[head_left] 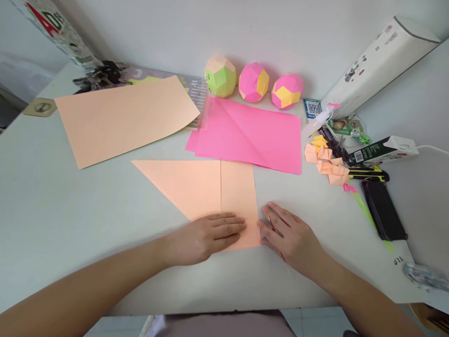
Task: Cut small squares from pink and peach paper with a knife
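Observation:
Peach paper (pixel 182 180) lies on the white table, with a slanted left edge and a vertical line down its right part. My left hand (pixel 213 234) rests flat on its lower part, fingers pointing right. At the paper's lower right edge is my right hand (pixel 289 236), fingertips touching or very close to that edge. A thin red tool (pixel 271 223) with a pale tip is tucked between the right hand's fingers; its exact kind is unclear.
Behind lie a larger peach sheet (pixel 122 121), pink sheets (pixel 252 133) and several paper balls (pixel 254 82). Folded paper pieces (pixel 328 161), a yellow-black cutter (pixel 372 174) and a black case (pixel 384 210) are at right. Keys (pixel 100 75) sit back left.

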The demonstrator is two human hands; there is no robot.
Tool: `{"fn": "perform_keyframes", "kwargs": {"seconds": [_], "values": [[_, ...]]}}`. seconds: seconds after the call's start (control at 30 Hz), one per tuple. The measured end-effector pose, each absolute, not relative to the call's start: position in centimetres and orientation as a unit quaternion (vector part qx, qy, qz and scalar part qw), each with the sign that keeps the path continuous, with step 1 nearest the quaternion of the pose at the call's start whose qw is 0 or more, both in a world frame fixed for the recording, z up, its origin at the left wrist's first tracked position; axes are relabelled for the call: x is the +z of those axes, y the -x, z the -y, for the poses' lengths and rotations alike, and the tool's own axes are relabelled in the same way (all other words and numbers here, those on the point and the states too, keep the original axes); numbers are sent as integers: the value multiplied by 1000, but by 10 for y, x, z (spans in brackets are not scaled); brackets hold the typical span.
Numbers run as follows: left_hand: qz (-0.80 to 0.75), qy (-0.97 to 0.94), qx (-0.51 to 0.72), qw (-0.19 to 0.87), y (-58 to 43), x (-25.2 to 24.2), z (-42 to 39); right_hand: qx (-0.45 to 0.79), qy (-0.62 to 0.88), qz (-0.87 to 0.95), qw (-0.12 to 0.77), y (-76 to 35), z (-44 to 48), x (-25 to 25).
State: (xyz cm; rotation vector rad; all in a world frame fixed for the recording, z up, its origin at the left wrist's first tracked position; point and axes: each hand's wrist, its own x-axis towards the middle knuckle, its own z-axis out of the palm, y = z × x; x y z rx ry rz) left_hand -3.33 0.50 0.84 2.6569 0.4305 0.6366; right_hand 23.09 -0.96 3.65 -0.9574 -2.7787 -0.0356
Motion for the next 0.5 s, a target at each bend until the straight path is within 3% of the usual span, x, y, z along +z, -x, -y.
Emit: {"fn": "perform_keyframes", "kwargs": {"seconds": [0.5], "values": [[-140, -952, 207, 177, 33, 10, -5, -16, 323, 941, 102, -231, 10, 37]]}}
